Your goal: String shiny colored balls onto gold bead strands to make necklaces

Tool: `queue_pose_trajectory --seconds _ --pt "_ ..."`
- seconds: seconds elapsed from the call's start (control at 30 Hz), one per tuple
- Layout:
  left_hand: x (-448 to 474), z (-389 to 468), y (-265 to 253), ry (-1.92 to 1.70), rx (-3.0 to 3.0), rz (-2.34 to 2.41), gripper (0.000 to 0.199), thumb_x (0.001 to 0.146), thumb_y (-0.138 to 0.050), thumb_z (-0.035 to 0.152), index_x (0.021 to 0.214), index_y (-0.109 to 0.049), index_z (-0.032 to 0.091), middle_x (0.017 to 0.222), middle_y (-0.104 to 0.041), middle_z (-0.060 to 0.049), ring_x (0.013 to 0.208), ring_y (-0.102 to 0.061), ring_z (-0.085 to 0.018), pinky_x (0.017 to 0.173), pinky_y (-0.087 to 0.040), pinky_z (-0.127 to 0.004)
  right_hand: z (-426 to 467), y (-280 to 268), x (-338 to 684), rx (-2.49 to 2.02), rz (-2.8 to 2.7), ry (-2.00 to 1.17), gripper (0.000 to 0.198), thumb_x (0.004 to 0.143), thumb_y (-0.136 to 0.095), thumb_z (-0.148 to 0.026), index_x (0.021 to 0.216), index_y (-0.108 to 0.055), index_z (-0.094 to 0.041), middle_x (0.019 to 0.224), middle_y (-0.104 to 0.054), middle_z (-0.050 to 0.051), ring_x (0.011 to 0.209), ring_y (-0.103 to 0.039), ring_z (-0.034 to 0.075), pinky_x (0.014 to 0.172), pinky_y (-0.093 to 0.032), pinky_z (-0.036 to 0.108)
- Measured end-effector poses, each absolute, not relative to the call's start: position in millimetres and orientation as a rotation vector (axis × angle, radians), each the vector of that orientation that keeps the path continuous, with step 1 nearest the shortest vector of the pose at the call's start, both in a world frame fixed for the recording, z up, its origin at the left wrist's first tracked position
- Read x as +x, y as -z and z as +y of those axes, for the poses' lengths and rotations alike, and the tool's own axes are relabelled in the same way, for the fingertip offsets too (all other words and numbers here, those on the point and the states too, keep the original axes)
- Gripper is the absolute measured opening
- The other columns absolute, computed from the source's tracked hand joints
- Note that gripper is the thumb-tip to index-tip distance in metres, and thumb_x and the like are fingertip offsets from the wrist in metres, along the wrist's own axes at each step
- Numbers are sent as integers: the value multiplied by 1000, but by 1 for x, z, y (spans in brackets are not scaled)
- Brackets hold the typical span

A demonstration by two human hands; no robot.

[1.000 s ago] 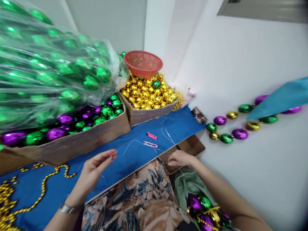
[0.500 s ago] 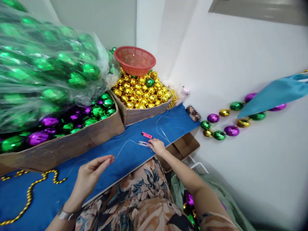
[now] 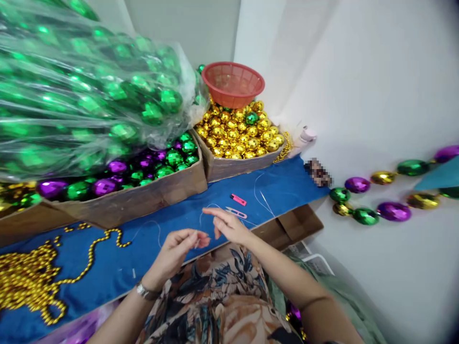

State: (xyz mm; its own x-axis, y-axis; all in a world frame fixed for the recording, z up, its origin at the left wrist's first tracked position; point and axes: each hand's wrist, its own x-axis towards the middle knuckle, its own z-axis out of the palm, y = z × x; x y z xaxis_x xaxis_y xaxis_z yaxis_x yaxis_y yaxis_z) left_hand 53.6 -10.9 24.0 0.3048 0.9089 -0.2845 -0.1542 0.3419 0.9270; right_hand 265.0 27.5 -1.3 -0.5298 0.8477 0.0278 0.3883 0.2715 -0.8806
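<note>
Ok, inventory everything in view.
bag: one, clear, upper left
boxes: several, brown, behind and below cloth
balls: many, gold, green, purple, boxes and bag
basket: one, red, atop balls
bead strings: many, gold, cloth's left
lighter: one, pink, on cloth
snips: one, pink, beside lighter
thread: count unclear, white, on cloth
cloth: one, blue, centre
garland: one, multicoloured, right
pointed item: one, teal, far right
clothing: one, floral tan, bottom
watch: one, silver, left wrist
left hand: one, bare, centre
right hand: one, bare, centre

thread [image 3: 158, 229]: thin, pale, slack, arched between bead strand [image 3: 91, 253] and my left hand [image 3: 179, 246] | bead strand: gold, winding, lying on counter [image 3: 118, 260]
</note>
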Motion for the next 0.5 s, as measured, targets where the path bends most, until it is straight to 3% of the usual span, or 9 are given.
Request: queue_pose_trajectory --seconds 0.07,0.17,0.37,0.5 --pt "52 -16 -24 -828 994 997 29 79 -69 44 84 -77 16 81 -75 -9 76 -69 -23 77 -55 -36 19 -14 247 -879 -2009 -1369 46 102 -27 -44 135 -49 -22 101 -68 5 72 -65 12 71 -51 25" --pt "44 -23 -19 -756 1008 1044 29 79 -68 43 87 -77 17 85 -76 -8 75 -69 -22 75 -56 -34 11 -19 236 -893 -2062 -1367 38 101 -35 -43 114 -63 -19 88 -69 3 78 -64 14 72 -48 24" --pt "34 -26 -6 -731 928 1071 28 76 -71 43 84 -76 16 86 -76 -10 76 -70 -22 75 -55 -32 1 2 248 -1015 -2089 -1207 25 94 -49 -36 87 -64 -17 76 -63 1 68 -56 11 65 -41 21" --pt "42 -4 -3 -772 941 1082 26 77 -72 41 86 -75 17 87 -76 -11 78 -70 -22 75 -55 -32 -17 0 272 -1114 -2003 -1172 29 92 -53 -40 81 -66 -17 69 -57 0 62 -51 10 61 -39 20"
